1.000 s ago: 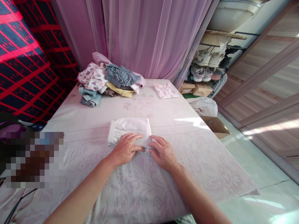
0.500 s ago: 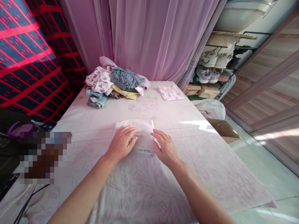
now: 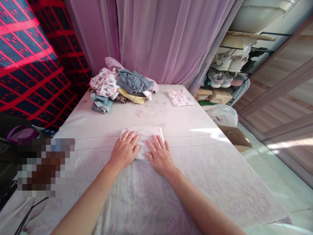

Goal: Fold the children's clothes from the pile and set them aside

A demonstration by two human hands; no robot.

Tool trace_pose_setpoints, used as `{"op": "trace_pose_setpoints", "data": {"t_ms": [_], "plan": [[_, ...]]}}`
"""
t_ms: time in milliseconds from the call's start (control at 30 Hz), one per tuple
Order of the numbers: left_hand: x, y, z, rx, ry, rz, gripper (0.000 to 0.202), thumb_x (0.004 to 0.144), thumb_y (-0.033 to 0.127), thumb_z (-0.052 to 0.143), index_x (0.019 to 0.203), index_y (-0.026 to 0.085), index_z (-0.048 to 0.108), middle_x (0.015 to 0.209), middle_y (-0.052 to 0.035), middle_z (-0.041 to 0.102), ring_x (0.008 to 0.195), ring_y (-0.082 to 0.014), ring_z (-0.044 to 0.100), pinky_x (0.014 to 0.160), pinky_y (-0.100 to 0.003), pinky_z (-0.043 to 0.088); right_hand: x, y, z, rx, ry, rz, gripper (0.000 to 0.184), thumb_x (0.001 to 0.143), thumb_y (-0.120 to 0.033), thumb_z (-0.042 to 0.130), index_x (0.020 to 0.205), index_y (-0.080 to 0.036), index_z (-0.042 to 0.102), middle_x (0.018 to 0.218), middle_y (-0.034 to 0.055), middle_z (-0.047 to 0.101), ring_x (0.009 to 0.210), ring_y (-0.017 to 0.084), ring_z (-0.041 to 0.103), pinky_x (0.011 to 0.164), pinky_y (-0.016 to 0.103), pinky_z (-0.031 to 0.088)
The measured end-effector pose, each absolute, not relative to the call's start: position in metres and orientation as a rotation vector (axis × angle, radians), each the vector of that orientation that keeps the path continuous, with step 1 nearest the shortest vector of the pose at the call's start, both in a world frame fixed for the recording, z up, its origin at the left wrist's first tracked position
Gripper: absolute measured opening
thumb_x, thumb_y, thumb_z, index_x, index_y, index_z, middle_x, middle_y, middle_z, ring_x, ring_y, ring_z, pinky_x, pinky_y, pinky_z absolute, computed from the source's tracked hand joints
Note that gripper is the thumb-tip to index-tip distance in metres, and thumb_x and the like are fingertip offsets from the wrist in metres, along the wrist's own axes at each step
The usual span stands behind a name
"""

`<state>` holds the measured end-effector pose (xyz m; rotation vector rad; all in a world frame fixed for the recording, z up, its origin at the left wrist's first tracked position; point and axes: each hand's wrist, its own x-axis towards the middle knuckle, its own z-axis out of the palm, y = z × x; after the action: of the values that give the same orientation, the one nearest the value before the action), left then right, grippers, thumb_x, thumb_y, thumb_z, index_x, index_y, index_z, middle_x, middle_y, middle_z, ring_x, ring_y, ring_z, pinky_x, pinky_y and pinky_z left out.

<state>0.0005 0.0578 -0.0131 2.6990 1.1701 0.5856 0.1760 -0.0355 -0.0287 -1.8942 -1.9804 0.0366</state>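
Note:
A folded white garment with fine stripes [image 3: 143, 135] lies flat on the cloth-covered table [image 3: 215, 182], in front of me. On its left part rests my left hand [image 3: 124, 148], palm down with the fingers spread. My right hand [image 3: 160, 155] lies flat across its right side, fingers apart too. Both hands press on the fabric and hide its side edges; neither grips it. Farther back on the right sits a folded pink patterned garment [image 3: 181, 98] with a peach neckline.
A heap of loose clothes [image 3: 134, 81] fills the table's far left, before a purple curtain [image 3: 156, 39]. To the right stand a shoe rack [image 3: 227, 67], a white bag [image 3: 223, 115] and a cardboard box [image 3: 236, 138]. Black cables [image 3: 31, 210] run at the near left.
My right hand has moved left from the garment's edge onto its top and flattened. My left hand has shifted slightly left, its fingers now more spread.

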Motion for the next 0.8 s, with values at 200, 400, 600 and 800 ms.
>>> {"op": "trace_pose_setpoints", "data": {"t_ms": [200, 400, 600, 800], "plan": [[-0.009, 0.068, -0.027, 2.536, 1.131, 0.778, 0.049, 0.088, 0.037, 0.055, 0.135, 0.023, 0.053, 0.155, -0.0112, 0.037, 0.144, -0.0316, 0.031, 0.115, -0.052, 0.033, 0.184, -0.043, -0.041, -1.807, -1.922, 0.025, 0.047, 0.094, -0.031, 0.050, 0.141, -0.030, 0.049, 0.154, 0.0105, 0.040, 0.144, 0.032, 0.031, 0.111, 0.059, 0.033], [-0.030, 0.091, -0.019, 1.589, 1.360, 0.875, 0.061, 0.082, 0.051, 0.061, 0.134, 0.020, 0.051, 0.144, -0.0143, 0.051, 0.131, -0.0272, 0.051, 0.106, -0.041, 0.043, 0.204, -0.034, -0.069, -1.699, -1.538, -0.023, 0.043, 0.093, -0.027, 0.048, 0.135, -0.020, 0.054, 0.144, 0.0180, 0.048, 0.133, 0.029, 0.046, 0.106, 0.050, 0.045], [-0.044, 0.106, 0.017, 1.177, 1.194, 0.523, 0.065, 0.057, 0.063, 0.079, 0.100, 0.016, 0.068, 0.100, -0.0091, 0.074, 0.087, -0.0219, 0.067, 0.075, -0.032, 0.051, 0.205, -0.027, -0.078, -1.668, -1.520, -0.082, 0.041, 0.091, -0.024, 0.048, 0.130, -0.018, 0.056, 0.132, 0.0184, 0.058, 0.123, 0.030, 0.055, 0.101, 0.052, 0.049], [-0.034, 0.114, 0.033, 1.146, 1.179, 0.349, 0.059, 0.046, 0.060, 0.085, 0.083, 0.016, 0.071, 0.081, -0.0066, 0.075, 0.079, -0.0220, 0.067, 0.074, -0.033, 0.049, 0.203, -0.027, -0.077, -1.637, -1.519, -0.091, 0.038, 0.089, -0.024, 0.049, 0.126, -0.018, 0.059, 0.130, 0.0161, 0.061, 0.120, 0.027, 0.058, 0.100, 0.048, 0.050]]}}
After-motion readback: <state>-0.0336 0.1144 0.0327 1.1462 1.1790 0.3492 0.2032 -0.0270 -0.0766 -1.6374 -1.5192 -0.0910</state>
